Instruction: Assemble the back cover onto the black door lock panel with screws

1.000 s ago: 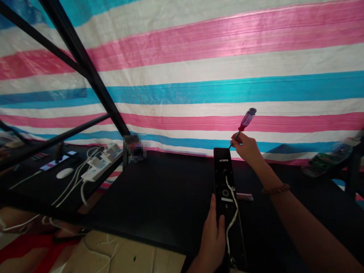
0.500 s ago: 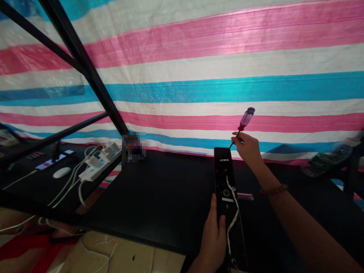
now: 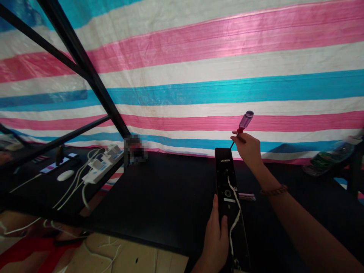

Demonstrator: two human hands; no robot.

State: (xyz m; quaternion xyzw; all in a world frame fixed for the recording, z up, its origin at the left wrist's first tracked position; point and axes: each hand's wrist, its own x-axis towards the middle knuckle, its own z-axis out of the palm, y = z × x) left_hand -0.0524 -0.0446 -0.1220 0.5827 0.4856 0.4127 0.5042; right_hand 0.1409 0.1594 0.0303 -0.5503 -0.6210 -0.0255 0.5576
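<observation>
A long black panel [image 3: 222,208] with a white cable [image 3: 236,218] along it lies on the black table [image 3: 159,197]. My left hand [image 3: 215,231] grips the panel's left side near its lower half, thumb on top and fingers along the edge. My right hand [image 3: 248,146] pinches the shaft of a screwdriver [image 3: 245,122] with a clear purple-and-red handle. The screwdriver is tilted, its tip at the panel's far right corner; any screw there is too small to see. Beside the panel's right edge rests a small pinkish, shiny item [image 3: 247,196].
On the left table stand a white power strip [image 3: 98,170] with plugs, a white mouse [image 3: 65,175] and a lit phone [image 3: 54,165]. A black metal frame [image 3: 93,79] slants up there. A plastic bag [image 3: 321,161] lies at right; a striped tarp [image 3: 199,91] hangs behind.
The view has shifted slightly. The screwdriver's handle has tilted a little, while its tip stays at the same corner. My left hand keeps its hold on the panel.
</observation>
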